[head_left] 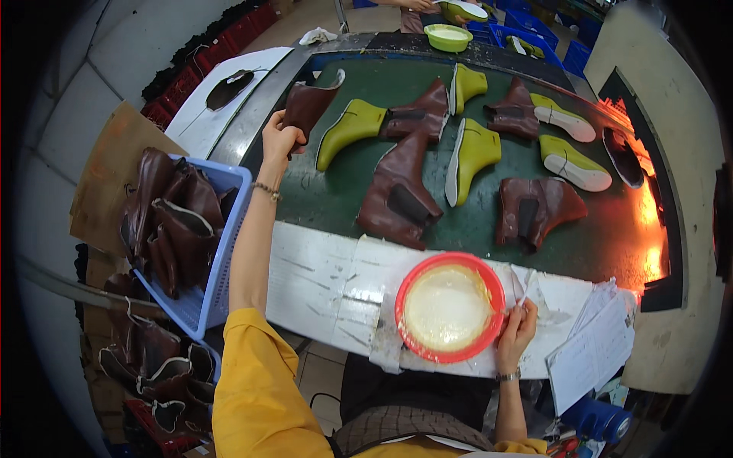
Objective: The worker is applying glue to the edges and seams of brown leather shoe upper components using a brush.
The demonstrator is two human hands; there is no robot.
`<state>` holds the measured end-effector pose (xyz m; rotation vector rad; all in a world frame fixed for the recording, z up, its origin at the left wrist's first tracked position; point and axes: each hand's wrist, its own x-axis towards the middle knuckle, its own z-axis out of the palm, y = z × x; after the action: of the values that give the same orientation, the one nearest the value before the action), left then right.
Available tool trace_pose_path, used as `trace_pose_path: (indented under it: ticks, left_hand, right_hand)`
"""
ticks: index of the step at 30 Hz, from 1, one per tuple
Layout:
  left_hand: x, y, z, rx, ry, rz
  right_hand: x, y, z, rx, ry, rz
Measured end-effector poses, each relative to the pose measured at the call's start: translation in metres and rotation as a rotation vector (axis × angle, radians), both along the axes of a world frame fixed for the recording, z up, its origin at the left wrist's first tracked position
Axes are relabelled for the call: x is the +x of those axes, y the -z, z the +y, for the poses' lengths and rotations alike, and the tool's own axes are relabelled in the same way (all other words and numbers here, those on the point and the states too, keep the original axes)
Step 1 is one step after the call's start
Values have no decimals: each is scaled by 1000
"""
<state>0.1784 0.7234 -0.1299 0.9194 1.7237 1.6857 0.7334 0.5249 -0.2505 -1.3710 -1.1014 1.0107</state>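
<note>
Boot upper, glossy dark-brown leather (311, 107), is at abt 11 o'clock, pinched in my L hand (284, 141) over the green-topped desk (324, 210). My R hand (517, 332), at 4 o'clock, is curled, fingers bunched nr the rim of the round red plastic basin (494, 288) w/ creamy paste (447, 309); can't tell exactly what it pinches. IMO: hold leather lightly so it won't crease, clear of the olive-green boot-shaped form (351, 128) at 12.
</note>
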Motion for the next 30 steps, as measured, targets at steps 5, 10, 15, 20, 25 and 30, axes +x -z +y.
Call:
trace_pose_path:
  ticks: [5, 10, 15, 20, 25, 30]
  left_hand:
    - [-57, 39, 93, -223, -133, 333]
    - [-82, 70, 111, -425, -394, 919]
    - [-21, 55, 94, 169, -243, 1004]
    - [81, -23, -78, 302, 38, 856]
    - [111, -64, -234, 224, -35, 869]
    - [108, -98, -357, 8, -275, 993]
  right_hand:
    - [3, 7, -2, -5, 18, -126]
    - [-1, 6, -4, -64, -17, -127]
    - [2, 7, -5, -7, -33, -165]
    - [0, 7, 1, 54, -8, -241]
    - [-2, 12, 3, 137, -15, -234]
    - [11, 26, 5, 87, -86, -120]
